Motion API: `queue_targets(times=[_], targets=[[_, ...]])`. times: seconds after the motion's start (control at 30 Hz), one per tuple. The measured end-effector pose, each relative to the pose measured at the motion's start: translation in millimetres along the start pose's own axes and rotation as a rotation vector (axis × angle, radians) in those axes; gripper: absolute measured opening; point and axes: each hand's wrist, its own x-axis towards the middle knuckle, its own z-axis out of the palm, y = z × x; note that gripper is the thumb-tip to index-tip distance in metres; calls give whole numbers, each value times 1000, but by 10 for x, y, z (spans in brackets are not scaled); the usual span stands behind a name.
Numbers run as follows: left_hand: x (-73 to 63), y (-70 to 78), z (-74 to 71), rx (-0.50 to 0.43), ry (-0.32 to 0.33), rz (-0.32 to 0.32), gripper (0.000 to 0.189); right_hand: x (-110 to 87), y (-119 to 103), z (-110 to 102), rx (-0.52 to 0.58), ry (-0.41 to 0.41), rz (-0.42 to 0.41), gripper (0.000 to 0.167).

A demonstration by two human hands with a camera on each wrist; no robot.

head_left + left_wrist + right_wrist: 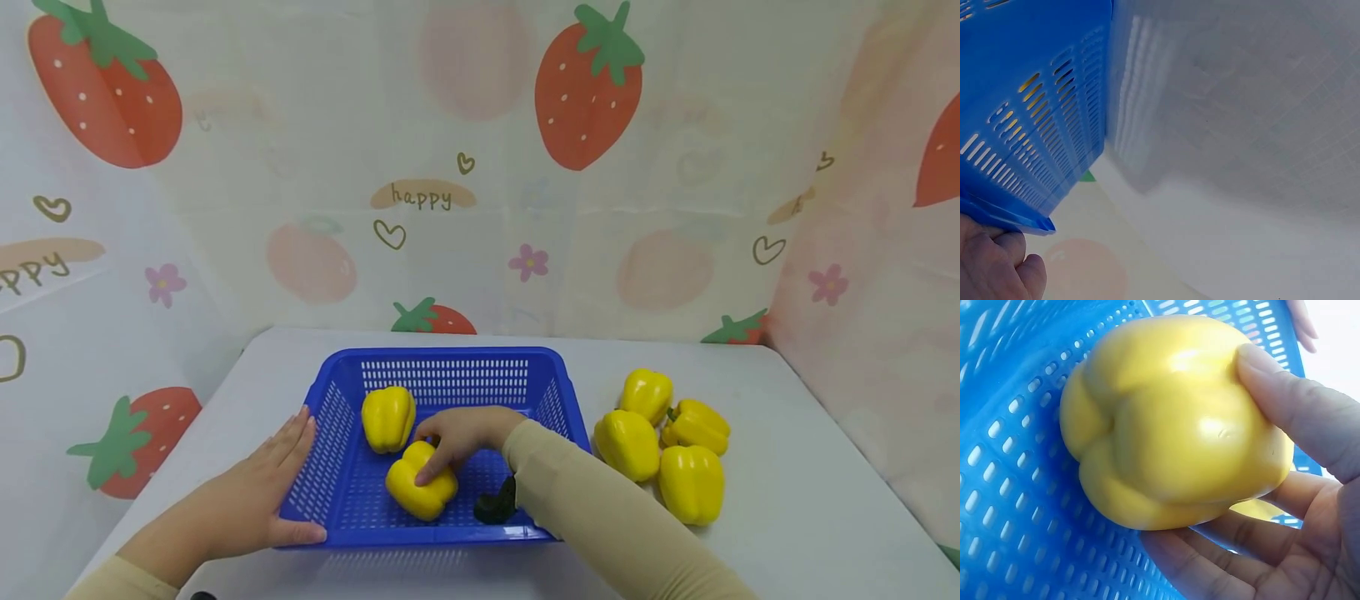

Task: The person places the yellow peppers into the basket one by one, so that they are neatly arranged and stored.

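Observation:
A blue perforated plastic basket stands on the white table. My right hand reaches inside it and grips a yellow bell pepper low in the basket. In the right wrist view, the thumb presses one side of that bell pepper and the fingers curl beneath it. Another yellow bell pepper lies in the basket, behind and left of the held one. My left hand rests along the basket's left rim, fingers straight and thumb at the front corner. The left wrist view shows its fingertips against the rim.
Right of the basket, several yellow bell peppers lie grouped on the white table. A strawberry-print cloth encloses the back and sides. A dark object shows beside my right wrist.

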Motion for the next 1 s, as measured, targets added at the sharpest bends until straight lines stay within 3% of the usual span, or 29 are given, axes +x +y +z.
queue_targets(times=[0.4,0.7,1.0], targets=[[0,3,5,4,-4,-11,123,37,-22,35,114,-29,12,39],[-5,18,-12,0,-7,-15,123,42,-76,53,118,-27,37,40],[-9,9,-6,-2,-5,-11,123,84,-74,95,152,-59,4,38]])
